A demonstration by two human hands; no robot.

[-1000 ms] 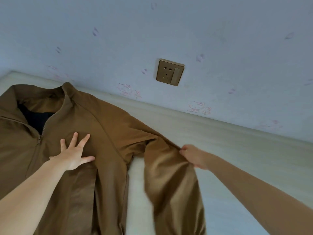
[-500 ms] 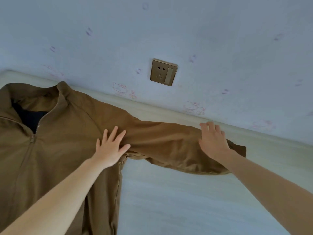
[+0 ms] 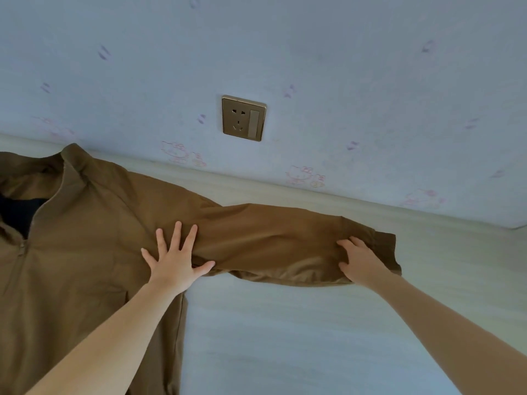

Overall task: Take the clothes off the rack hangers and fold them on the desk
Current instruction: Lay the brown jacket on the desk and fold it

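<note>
Left hand (image 3: 174, 259): the arm reaches forward from the lower left; the palm lies flat on the brown jacket (image 3: 85, 252) at the point where the sleeve (image 3: 271, 240) joins the body. All five fingers are straight and spread wide, pressing the cloth and holding nothing.

Right hand (image 3: 360, 262): the arm reaches in from the lower right; the hand rests on the sleeve just short of the cuff (image 3: 385, 249). Its fingers are bent at the knuckles, with the tips down on the fabric. Whether they pinch the cloth cannot be told.

Jacket position — spread front-up on the pale desk (image 3: 313, 337), collar toward the wall, zip partly open over a dark lining. The sleeve extends out to the right, roughly parallel to the back edge of the desk.

Surroundings — the desk meets a light blue wall (image 3: 342, 67) printed with small pink cartoon figures. A bronze wall socket (image 3: 243, 118) sits above the sleeve, well apart from it.

Count: one jacket, one sleeve in view, one socket, two hands.
</note>
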